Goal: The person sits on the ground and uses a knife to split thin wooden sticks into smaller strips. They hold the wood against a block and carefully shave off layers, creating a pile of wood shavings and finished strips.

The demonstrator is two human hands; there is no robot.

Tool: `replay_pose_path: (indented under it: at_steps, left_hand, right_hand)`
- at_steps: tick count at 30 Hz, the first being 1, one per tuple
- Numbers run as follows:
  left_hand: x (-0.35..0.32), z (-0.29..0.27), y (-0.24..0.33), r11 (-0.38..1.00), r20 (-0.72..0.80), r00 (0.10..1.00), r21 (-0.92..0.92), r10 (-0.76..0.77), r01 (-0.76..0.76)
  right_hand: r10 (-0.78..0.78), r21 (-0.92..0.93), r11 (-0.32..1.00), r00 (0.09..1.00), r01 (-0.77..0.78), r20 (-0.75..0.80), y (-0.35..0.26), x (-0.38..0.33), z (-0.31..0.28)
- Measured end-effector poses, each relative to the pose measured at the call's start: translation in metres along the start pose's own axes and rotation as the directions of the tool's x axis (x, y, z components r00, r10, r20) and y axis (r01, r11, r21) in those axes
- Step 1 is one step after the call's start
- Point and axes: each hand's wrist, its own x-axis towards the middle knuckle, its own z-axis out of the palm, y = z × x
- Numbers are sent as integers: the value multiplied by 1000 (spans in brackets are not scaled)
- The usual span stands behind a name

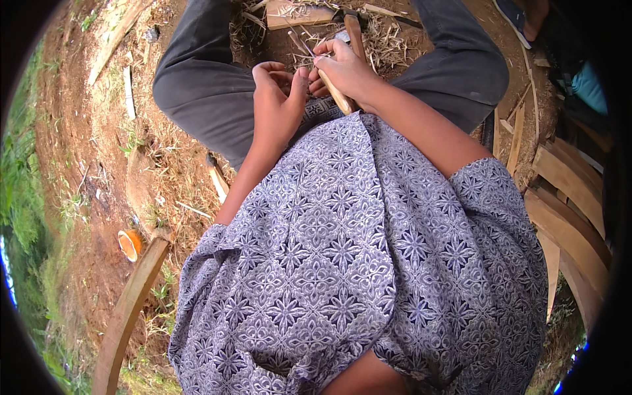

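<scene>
So, pale wooden handle (pixel 336 92) is in the right hand (pixel 345 69), fingers wrapped on its far part, near end toward the patterned shirt (pixel 303 230). Probably light, stiff, a bit slick; hold mid-length, off the far end, which is hidden. Left hand (pixel 280 95) just left of handle, thumb apart from palm; can't tell if fingertips pinch anything. Beyond handle: brown shaft (pixel 354 36), wood block (pixel 299 14), shavings (pixel 388 52).

I'm looking in remotely on an outdoor woodworking spot: bare brown earth (pixel 82 155) underfoot, pale wood shavings (pixel 385 56) strewn about, cut wooden planks (pixel 571 181) at the right, green plants (pixel 24 204) along the left edge.
</scene>
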Motion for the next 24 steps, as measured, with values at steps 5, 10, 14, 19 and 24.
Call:
replay_pose_path:
  at_steps: [5,10,14,19,24]
  left_hand:
    - [2,1,-6,953,241,956,-209,-166,219]
    - [16,-25,-2,983,347,919,67,-186,174]
    - [24,-43,15,741,230,973,651,12,-163]
    - [40,-55,17,634,212,977,753,18,-175]
    - [56,-70,12,526,216,976,833,-27,-169]
  right_hand:
    - [-144,-171,977,985,127,-90,22,12,11]
    - [-200,-312,927,978,207,57,38,33,-4]
    - [-348,-627,758,924,178,-158,45,35,-56]
    - [-299,-618,783,913,70,-276,80,53,-70]
    - [48,69,997,978,-34,-203,71,62,-66]
